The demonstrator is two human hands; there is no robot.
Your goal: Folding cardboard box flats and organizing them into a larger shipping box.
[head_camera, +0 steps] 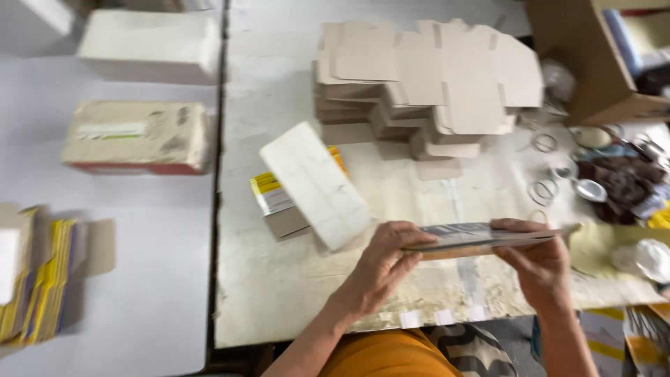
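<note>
Head view: flat carton (481, 238) gripped between left hand (380, 269) at 9 o'clock and right hand (541, 265) at 3. Brown cardboard box (593, 77) at 1 o'clock, contents indiscernible.

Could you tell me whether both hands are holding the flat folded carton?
Yes, the left hand and right hand grip opposite ends of the flat folded carton.
</note>
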